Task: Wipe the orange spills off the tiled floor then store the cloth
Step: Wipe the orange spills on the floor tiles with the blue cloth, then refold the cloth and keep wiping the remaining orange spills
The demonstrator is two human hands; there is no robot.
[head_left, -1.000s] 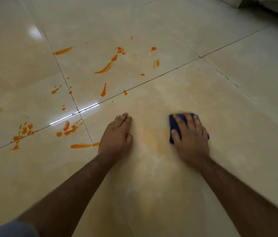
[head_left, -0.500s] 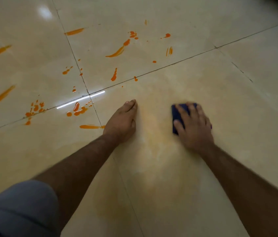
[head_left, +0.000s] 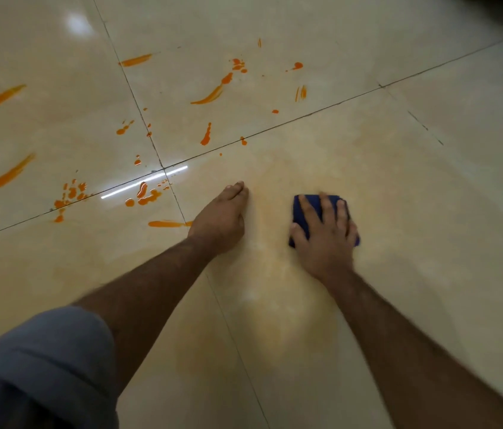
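My right hand lies flat on a folded dark blue cloth, pressing it onto the glossy cream tiled floor. My left hand rests flat on the tile to the cloth's left, fingers together, holding nothing. Orange spills lie beyond and left of my hands: a long streak, a drip, a blob cluster at the tile joint and a streak just left of my left wrist. A faint orange smear tints the tile between and below my hands.
More orange streaks and splatter mark the tiles at far left. Dark grout lines cross the floor. My grey sleeve fills the lower left corner. A bright light reflection sits on the joint.
The view has shifted so the spills sit further right and lower. My right hand with the cloth has slid slightly toward me; my left hand stays planted on the floor.
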